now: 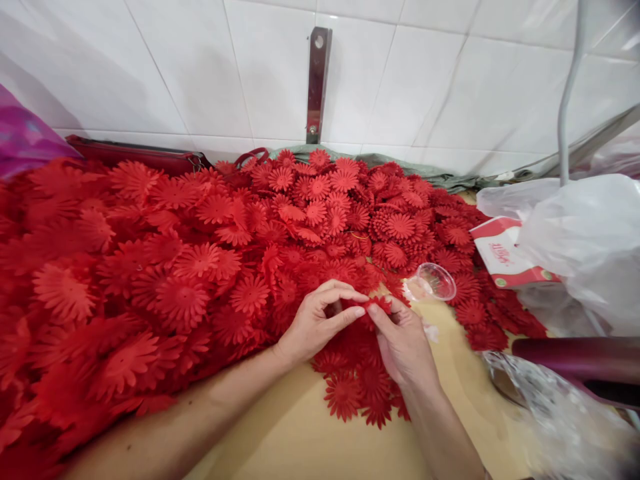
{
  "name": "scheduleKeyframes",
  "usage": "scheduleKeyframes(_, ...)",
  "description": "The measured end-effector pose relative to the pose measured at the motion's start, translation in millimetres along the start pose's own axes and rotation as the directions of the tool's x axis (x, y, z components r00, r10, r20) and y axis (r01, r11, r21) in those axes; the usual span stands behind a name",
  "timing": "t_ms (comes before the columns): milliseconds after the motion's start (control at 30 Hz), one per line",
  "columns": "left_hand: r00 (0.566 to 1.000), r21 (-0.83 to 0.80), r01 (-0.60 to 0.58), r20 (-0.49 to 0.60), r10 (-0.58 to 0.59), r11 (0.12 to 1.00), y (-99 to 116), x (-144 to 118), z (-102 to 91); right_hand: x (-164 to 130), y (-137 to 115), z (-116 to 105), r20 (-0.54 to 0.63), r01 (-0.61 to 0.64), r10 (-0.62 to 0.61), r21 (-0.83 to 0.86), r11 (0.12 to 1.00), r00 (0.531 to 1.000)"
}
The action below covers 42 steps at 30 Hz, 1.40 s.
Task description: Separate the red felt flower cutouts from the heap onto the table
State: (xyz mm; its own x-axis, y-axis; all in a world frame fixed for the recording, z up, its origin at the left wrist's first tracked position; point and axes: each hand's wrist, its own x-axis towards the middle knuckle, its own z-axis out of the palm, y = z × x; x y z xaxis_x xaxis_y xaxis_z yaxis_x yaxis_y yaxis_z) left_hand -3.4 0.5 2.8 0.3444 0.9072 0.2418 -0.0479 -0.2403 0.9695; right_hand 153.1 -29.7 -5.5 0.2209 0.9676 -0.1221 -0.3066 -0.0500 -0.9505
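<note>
Between the thumb and fingers of my right hand (403, 337) is a small red artificial flower (379, 305). My left hand (323, 320) comes in from the left, thumb and forefinger pinched at the flower's left edge; whatever lies between those fingertips is too small to make out. Under both hands, a bunch of red petal pieces (345, 395) lies on the yellowish tabletop (280, 420). Large loose red flower pieces (183, 297) are heaped to the left, and smaller ones (320, 190) are piled behind my hands.
Just beyond my right hand sits a clear plastic lid (436, 281) with tiny thin items in it. At right are a red-and-white box (513, 253), white plastic bags (590, 233), a dark purple cylinder (575, 360) and clear wrap (555, 407). A tiled wall (270, 73) stands behind.
</note>
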Motion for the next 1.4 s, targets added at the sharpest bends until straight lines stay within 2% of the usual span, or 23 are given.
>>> scheduleKeyframes(100,1.0,0.022,-0.019,-0.017,0.019,1.0,-2,-1,1.6,-1,2,2,0.002,-0.015,0.015,0.011,1.0,1.0)
scheduleKeyframes(200,0.984,0.004,0.037,-0.175,-0.036,0.999,-6,-2,3.6,-1,2,2,-0.022,0.028,-0.028,-0.015,0.999,0.999)
scheduleKeyframes(300,0.927,-0.135,0.08,-0.355,-0.124,0.988,-9,-1,3.4,-1,0,-2,-0.081,0.156,-0.179,-0.231,0.96,0.981)
scheduleKeyframes(400,0.874,-0.156,-0.022,-0.483,-0.057,0.988,-12,2,1.7,0,-3,-5,-0.054,0.334,-0.424,-0.527,0.781,0.904)
scheduleKeyframes(467,0.867,-0.127,-0.06,-0.499,-0.011,0.99,-13,2,1.2,0,-6,-5,0.042,0.444,-0.553,-0.648,0.618,0.832)
scheduleKeyframes(500,0.871,-0.113,-0.065,-0.491,0.001,0.991,-13,2,1.3,-1,-6,-5,0.112,0.486,-0.58,-0.684,0.544,0.807)
scheduleKeyframes(567,0.881,-0.083,-0.092,-0.47,0.042,0.992,-13,0,1.9,-3,-6,-4,0.27,0.539,-0.546,-0.729,0.422,0.793)
scheduleKeyframes(633,0.885,-0.042,-0.142,-0.453,0.108,0.989,-10,-2,2.8,-6,-5,-2,0.396,0.565,-0.453,-0.753,0.338,0.799)
scheduleKeyframes(700,0.887,0.006,-0.188,-0.429,0.172,0.982,-8,-5,3.7,-8,-2,-1,0.483,0.582,-0.357,-0.768,0.266,0.8)
scheduleKeyframes(767,0.888,0.053,-0.223,-0.402,0.225,0.973,-6,-7,4.2,-10,0,0,0.531,0.59,-0.27,-0.772,0.237,0.803)
scheduleKeyframes(833,0.889,0.089,-0.244,-0.378,0.259,0.966,-5,-8,4.1,-11,0,2,0.538,0.58,-0.219,-0.767,0.273,0.814)
scheduleKeyframes(900,0.89,0.115,-0.252,-0.363,0.277,0.961,-6,-8,3.5,-11,-1,2,0.496,0.544,-0.225,-0.759,0.358,0.839)
scheduleKeyframes(1000,0.907,0.145,-0.228,-0.329,0.264,0.963,-6,-8,2.7,-7,-2,-1,0.338,0.444,-0.289,-0.714,0.541,0.896)
scheduleKeyframes(1100,0.961,0.163,-0.121,-0.229,0.157,0.979,-1,-7,3.5,0,2,-6,0.146,0.337,-0.311,-0.57,0.749,0.939)
scheduleKeyframes(1167,0.989,0.148,-0.033,-0.138,0.054,0.988,2,-7,4.9,2,5,-9,0.065,0.286,-0.289,-0.461,0.84,0.955)
scheduleKeyframes(1233,0.997,0.119,0.036,-0.071,-0.027,0.992,2,-7,6.3,1,5,-9,0.045,0.272,-0.277,-0.395,0.877,0.96)
scheduleKeyframes(1300,0.996,0.079,0.077,-0.051,-0.073,0.994,-1,-6,6.9,-2,0,-7,0.049,0.309,-0.317,-0.398,0.863,0.947)
scheduleKeyframes(1400,0.986,-0.032,0.124,-0.112,-0.127,0.992,-6,-4,6.0,-9,-12,-4,0.046,0.41,-0.462,-0.544,0.732,0.886)
